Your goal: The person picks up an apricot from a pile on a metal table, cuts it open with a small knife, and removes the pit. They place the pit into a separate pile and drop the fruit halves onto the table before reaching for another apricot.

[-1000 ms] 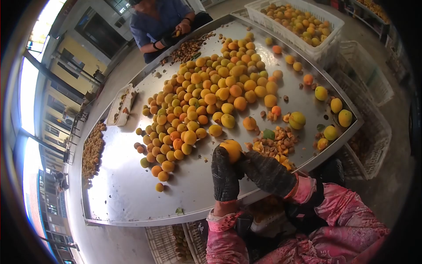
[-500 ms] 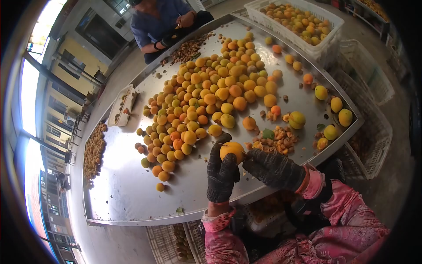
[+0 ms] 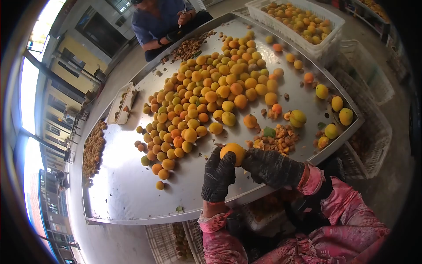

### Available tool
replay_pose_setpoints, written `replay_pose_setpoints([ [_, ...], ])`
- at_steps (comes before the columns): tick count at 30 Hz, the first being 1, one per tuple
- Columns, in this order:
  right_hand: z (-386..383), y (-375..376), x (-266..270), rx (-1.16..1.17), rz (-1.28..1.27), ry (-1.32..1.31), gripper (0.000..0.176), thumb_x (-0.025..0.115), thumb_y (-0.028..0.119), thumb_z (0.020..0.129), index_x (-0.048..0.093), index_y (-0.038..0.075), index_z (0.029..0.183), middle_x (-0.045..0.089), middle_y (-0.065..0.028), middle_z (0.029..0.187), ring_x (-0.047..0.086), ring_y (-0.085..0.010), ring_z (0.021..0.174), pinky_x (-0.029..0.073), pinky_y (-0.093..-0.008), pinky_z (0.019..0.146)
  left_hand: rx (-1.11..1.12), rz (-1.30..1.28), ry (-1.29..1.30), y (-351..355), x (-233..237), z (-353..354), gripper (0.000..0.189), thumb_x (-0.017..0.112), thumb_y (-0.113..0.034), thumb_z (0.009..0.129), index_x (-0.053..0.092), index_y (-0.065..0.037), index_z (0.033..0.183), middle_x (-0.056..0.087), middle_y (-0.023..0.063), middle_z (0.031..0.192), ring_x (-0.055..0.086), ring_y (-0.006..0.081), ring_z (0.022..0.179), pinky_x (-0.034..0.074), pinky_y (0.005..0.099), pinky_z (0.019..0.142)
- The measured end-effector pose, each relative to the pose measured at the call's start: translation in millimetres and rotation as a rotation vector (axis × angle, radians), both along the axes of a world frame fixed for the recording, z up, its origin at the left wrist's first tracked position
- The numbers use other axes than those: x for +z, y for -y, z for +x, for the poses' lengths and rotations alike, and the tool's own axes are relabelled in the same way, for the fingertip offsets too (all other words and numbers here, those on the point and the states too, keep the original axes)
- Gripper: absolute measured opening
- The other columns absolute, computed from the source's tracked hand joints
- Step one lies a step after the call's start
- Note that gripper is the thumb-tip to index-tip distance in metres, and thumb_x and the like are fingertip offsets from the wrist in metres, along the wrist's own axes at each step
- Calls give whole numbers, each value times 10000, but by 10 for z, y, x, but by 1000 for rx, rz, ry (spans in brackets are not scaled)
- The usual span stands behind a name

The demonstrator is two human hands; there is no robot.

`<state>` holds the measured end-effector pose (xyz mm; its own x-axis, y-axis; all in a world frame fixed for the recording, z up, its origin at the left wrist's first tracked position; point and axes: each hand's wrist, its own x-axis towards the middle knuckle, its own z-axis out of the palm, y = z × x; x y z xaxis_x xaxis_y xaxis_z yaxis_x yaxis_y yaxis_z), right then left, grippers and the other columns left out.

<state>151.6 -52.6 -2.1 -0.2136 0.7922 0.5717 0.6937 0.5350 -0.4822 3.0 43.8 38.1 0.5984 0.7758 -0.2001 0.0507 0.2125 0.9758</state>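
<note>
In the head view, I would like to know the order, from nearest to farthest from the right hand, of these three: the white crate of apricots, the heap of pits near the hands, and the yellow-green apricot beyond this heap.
From the right hand:
1. Heap of pits: just beyond it.
2. Yellow-green apricot: slightly right.
3. White crate: toward upper right.

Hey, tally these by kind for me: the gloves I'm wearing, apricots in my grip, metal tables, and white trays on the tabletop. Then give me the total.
Dark gloves: 2, on the left hand and right hand
Held apricot: 1
Metal table: 1
White tray: 1
Total: 5
</note>
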Motion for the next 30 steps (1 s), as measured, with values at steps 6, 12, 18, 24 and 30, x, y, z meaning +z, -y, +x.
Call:
replay_pose_setpoints([
  [6,-363,-38,-129,-227,-214,-313,306,514,58,807,524,20,1110,559,-133,948,574,-237,803,484,-335,684,338,10,231,173,-91,281,419,489,-423,889,531,-33,1037,559,29,719,447,75,480,334,213,414],
  [12,-333,35,-3,-194,-280,-637,222,485,94,878,524,27,1086,544,-93,855,562,-192,705,470,-315,627,157,-43,89,41,-67,59,432,457,-426,903,546,-8,966,593,73,738,579,171,658,479,278,589],
  [18,-211,-77,-214,-104,210,-14,271,505,28,815,522,1,1083,542,-106,854,556,-205,730,485,-345,673,98,163,110,-53,-140,-9,475,509,-417,879,501,-1,1107,587,62,763,471,76,501,347,204,427],
  [24,-335,-25,-90,-294,50,-150,294,542,12,762,527,-19,1054,547,-115,913,566,-257,799,486,-361,711,259,-28,244,244,-36,201,469,497,-409,888,489,-6,1126,591,78,848,480,79,550,373,201,457],
  [30,-56,-9,44,-27,83,-44,429,555,31,771,486,-13,1193,516,-203,1111,567,-293,945,500,-368,772,-7,147,213,125,83,-32,533,541,-429,861,468,-10,1183,575,58,844,470,68,545,370,191,461],
])
